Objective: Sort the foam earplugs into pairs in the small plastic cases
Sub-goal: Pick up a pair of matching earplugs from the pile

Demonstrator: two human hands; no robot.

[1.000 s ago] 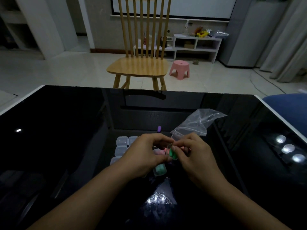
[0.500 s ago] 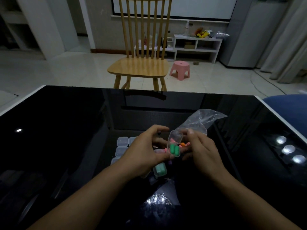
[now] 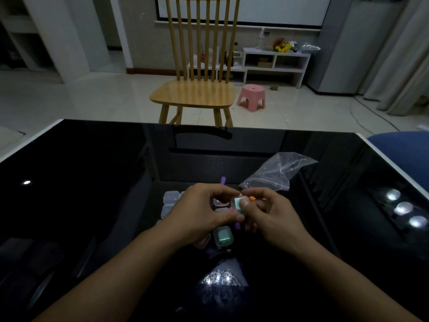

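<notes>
Case [image 3: 240, 204] held between fingers [image 3: 222, 191] of both hands; second case [image 3: 223, 236] lay below fingers, bag [image 3: 276, 173] beyond, empty cases [image 3: 170, 201] left.

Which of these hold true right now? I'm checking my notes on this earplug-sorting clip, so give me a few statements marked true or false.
1. Both hands, left and right, hold one small clear plastic case with green earplugs. True.
2. Another small closed case with green contents lies on the glossy black table. True.
3. The crumpled clear plastic bag lies left of the hands. False: it lies beyond them, to the right.
4. The pink plastic stool stands on the wooden chair. False: it stands on the floor beside it.
</notes>
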